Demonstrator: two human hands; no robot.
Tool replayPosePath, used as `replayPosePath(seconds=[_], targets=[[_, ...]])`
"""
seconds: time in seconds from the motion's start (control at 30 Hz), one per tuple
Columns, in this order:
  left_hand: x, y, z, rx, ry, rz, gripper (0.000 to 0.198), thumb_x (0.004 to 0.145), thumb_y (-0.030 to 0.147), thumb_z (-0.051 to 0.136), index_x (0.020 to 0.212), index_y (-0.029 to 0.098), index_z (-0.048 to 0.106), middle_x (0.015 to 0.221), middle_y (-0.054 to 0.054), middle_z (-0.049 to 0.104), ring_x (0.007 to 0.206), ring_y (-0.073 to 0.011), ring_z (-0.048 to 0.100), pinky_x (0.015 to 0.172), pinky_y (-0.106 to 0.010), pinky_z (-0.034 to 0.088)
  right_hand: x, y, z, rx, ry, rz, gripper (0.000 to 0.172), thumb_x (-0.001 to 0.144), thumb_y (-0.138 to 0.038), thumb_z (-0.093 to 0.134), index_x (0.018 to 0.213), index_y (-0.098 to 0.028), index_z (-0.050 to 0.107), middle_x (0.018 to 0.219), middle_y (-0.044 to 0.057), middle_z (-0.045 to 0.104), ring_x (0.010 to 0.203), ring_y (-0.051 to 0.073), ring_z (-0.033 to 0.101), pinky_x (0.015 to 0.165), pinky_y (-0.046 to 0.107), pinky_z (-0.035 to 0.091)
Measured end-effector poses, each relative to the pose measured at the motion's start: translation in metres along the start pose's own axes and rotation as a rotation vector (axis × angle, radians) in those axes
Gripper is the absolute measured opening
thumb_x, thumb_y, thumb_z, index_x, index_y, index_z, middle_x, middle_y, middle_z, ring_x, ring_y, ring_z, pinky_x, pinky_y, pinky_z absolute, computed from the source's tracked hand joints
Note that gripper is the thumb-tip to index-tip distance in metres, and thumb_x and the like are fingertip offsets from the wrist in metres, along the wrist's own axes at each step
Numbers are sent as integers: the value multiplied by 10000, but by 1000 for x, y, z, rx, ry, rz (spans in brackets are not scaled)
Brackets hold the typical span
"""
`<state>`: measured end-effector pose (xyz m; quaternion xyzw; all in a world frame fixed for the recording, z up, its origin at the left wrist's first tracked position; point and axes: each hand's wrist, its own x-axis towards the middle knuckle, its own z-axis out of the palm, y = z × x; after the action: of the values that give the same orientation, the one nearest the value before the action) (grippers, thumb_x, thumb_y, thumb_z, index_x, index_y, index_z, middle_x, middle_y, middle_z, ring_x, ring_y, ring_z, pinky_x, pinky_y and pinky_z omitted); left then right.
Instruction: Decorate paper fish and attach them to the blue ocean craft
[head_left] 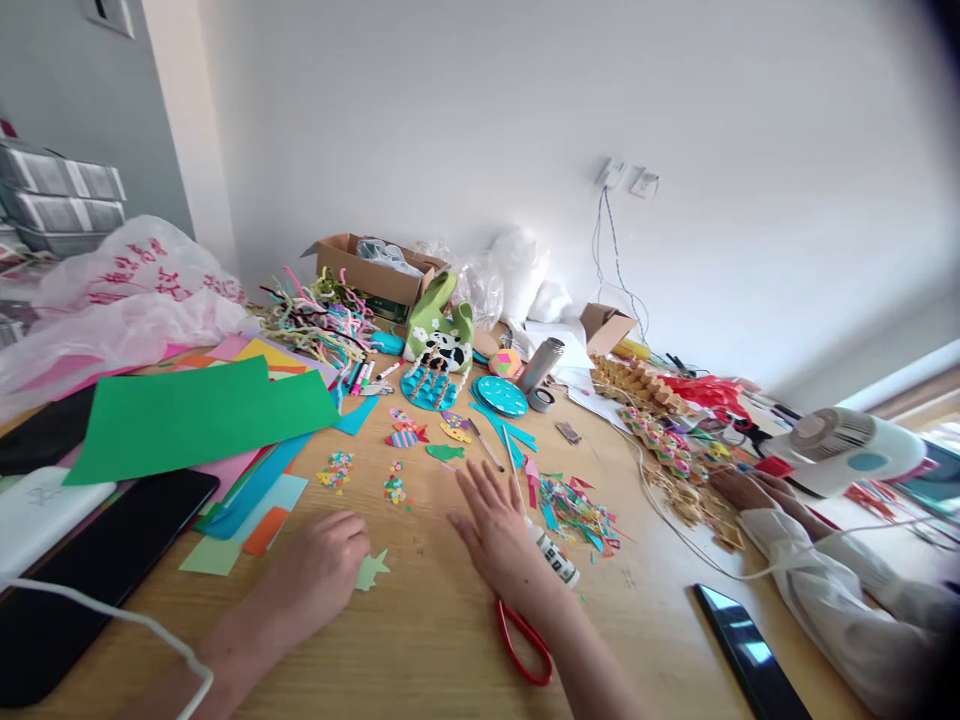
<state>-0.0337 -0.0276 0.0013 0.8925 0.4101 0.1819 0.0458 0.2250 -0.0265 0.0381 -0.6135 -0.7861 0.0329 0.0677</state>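
My left hand (pixel 322 565) rests on the wooden table (pixel 420 640), fingers curled onto a small pale green paper cutout (pixel 373 570). My right hand (pixel 495 525) lies flat on the table with fingers spread, holding nothing. Just right of it lies a glue bottle (pixel 553 555). Red-handled scissors (pixel 523 645) lie partly under my right wrist. Small paper fish (pixel 409 435) and piles of coloured bits (pixel 336 470) lie ahead of my hands.
Coloured paper sheets, with a big green sheet (pixel 195 415) on top, lie at left beside a black tablet (pixel 90 580). Pipe cleaners (pixel 319 320), a cardboard box (pixel 371 270) and a metal flask (pixel 541 365) stand further back. Another person's hands (pixel 750 490) work at right, near a phone (pixel 750 650).
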Motion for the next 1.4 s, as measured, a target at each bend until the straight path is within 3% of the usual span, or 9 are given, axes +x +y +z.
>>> replayPosePath(seconds=[0.1,0.27,0.57,0.8,1.17,1.27,1.4], targets=[[-4,5,-7,34,-24,-6,362,747,-74,428,763,183,681,810,-34,690,814,-211,639,731,-332,493,-30,39,-2,-61,135,167,485,939,-329,501,1397,-170,510,1502,134,439,1417,324,344,1158,576,234],[-21,21,-4,165,21,62,475,747,-49,368,891,201,746,938,-62,743,885,-236,669,808,-388,515,-70,73,12,-54,180,361,445,882,-259,587,1316,-163,590,1346,145,587,1233,317,529,1031,466,419],[-48,29,15,388,143,112,577,733,-61,311,983,166,779,1051,-89,754,977,-227,671,885,-373,507,-77,77,29,-20,202,408,388,873,-155,544,1252,-177,628,1172,120,664,1071,315,564,910,427,445],[-39,22,18,374,52,94,588,730,-45,321,1068,161,756,1143,-91,731,1070,-234,655,956,-382,510,-84,82,29,0,246,416,393,895,-147,494,1268,-158,616,1176,130,659,1082,295,559,901,395,446],[-26,17,11,281,-88,42,560,777,-15,343,1136,182,725,1226,-71,698,1172,-232,608,1024,-392,472,-93,97,22,-89,81,496,422,922,-162,459,1329,-186,569,1251,117,626,1179,285,532,900,397,438],[-26,16,11,265,-78,50,569,768,-25,341,1121,196,728,1220,-52,701,1174,-218,601,1033,-378,458,-92,95,21,-68,65,500,429,924,-157,439,1334,-181,562,1261,117,623,1181,284,525,904,412,438],[-26,13,16,228,25,82,549,775,-30,341,1074,201,739,1173,-42,718,1130,-205,610,1017,-360,451,-92,96,23,-56,97,490,431,912,-152,438,1320,-195,572,1250,114,634,1155,282,540,904,411,435]])
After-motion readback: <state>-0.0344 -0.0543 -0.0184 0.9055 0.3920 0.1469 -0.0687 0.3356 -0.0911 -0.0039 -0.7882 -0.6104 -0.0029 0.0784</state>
